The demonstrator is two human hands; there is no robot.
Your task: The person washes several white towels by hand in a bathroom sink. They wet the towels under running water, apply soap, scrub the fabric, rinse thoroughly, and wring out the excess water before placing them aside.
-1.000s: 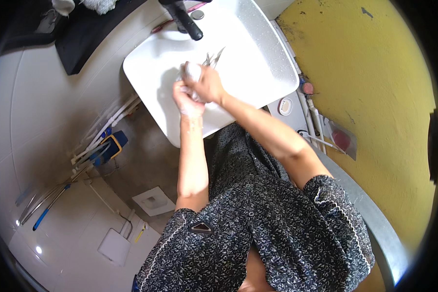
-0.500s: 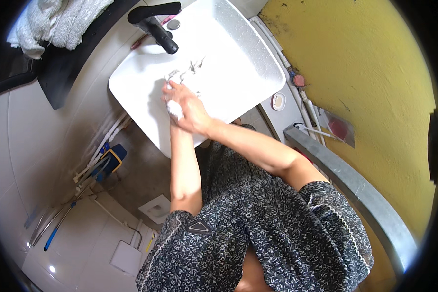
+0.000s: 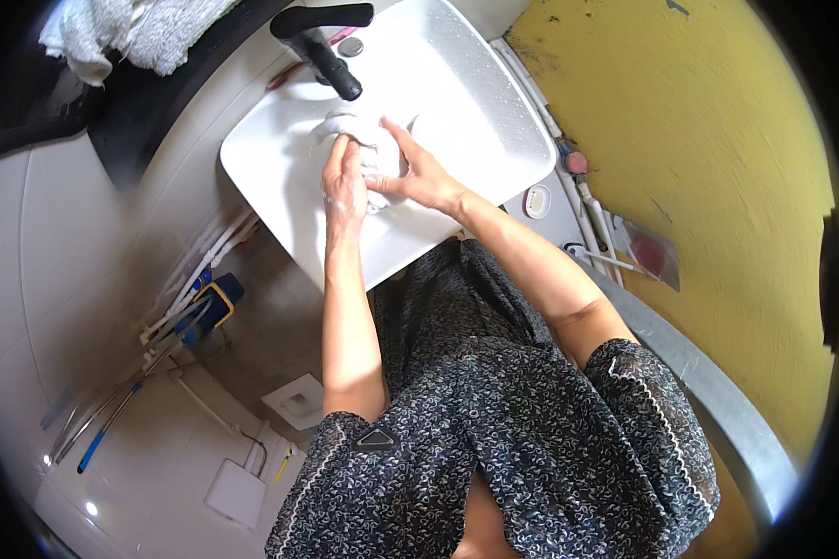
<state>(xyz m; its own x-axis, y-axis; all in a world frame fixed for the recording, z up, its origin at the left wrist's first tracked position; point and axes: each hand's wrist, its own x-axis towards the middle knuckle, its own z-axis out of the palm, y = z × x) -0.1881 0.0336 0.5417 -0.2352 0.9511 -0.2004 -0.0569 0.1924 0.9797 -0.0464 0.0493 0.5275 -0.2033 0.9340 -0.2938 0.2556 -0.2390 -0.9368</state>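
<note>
White cloth (image 3: 364,140) upper centre in sink (image 3: 494,140), under tap (image 3: 322,42); left hand (image 3: 345,182) and right hand (image 3: 415,172) spread, pressing it between them.

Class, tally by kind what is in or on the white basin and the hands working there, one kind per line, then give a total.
Hands: 2, left hand and right hand
White cloth: 1
Black tap: 1
White basin: 1
Total: 5
</note>
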